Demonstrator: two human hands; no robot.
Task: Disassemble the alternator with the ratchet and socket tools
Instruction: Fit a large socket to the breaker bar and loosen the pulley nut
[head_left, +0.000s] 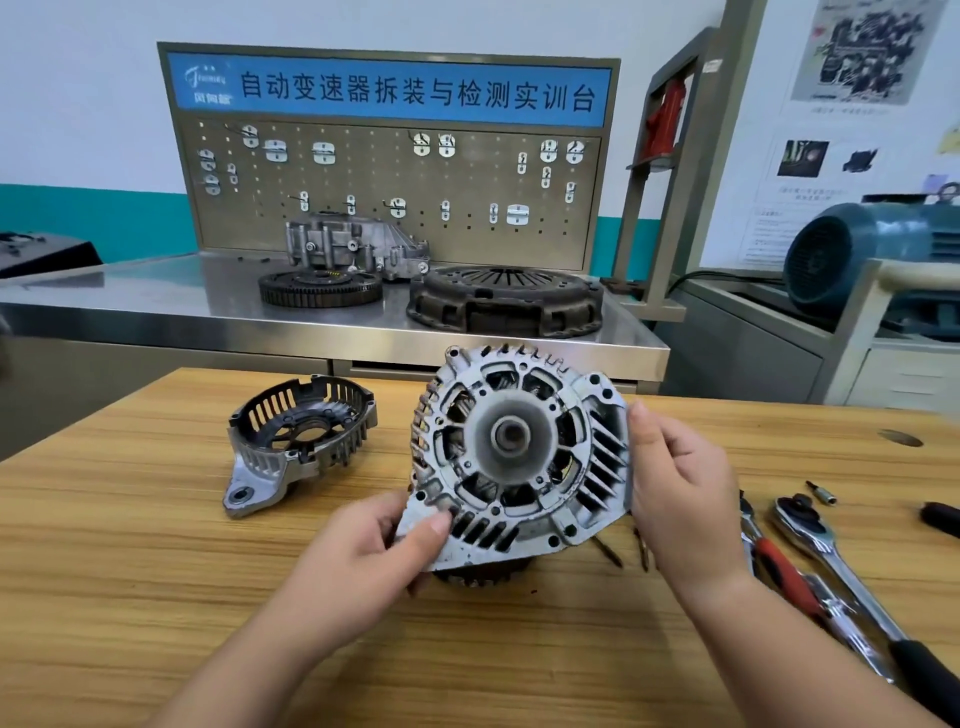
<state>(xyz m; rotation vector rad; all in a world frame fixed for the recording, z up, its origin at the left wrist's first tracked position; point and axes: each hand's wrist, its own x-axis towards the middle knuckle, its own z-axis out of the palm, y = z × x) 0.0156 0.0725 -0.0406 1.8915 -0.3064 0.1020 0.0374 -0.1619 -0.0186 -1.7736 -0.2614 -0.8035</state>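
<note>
The alternator's front housing (519, 447), grey cast metal with vent slots and a central shaft hole, is tilted up above the wooden table, its face toward me. My left hand (363, 551) grips its lower left edge, thumb on the face. My right hand (680, 488) holds its right rim. A dark part shows just beneath the housing. The separated rear housing (296, 441) lies on the table to the left. A ratchet (831, 561) and a red-handled tool (784, 571) lie to the right.
Two long bolts (623, 553) lie on the wooden table (156, 597) under my right hand, and a small socket bit (822, 492) beyond the ratchet. Behind stands a steel bench (156, 296) with a gear ring, a clutch cover and a pegboard. A blue motor (857, 254) sits at right.
</note>
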